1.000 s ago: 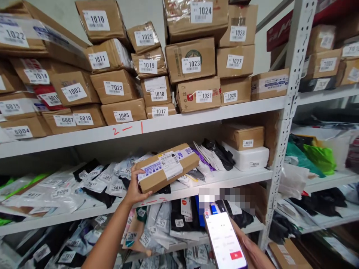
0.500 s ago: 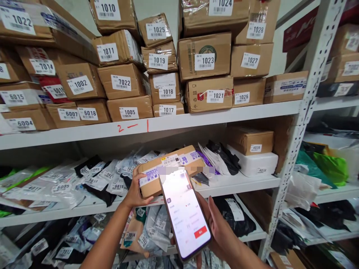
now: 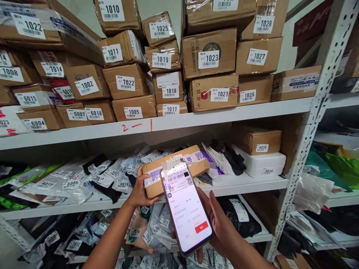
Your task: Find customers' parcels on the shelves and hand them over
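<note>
My left hand grips the left end of a long brown cardboard box, thumb below and fingers over the end. The box is tilted, its right end higher, with purple-printed tape and a white shipping label on its face. My right hand is wrapped around a smartphone, held upright in front of the box and hiding part of it. On the phone's screen, the upper part shows a camera picture of the label; a red button sits lower down.
Numbered cardboard boxes are stacked along the upper white shelf. Bagged parcels fill the middle shelf, with a white box at its right. More bags lie below. A perforated metal post stands on the right.
The phone screen's upper part has gone from washed-out white to a readable picture of the label. The shelves have shifted slightly right in view; both hands keep their grips.
</note>
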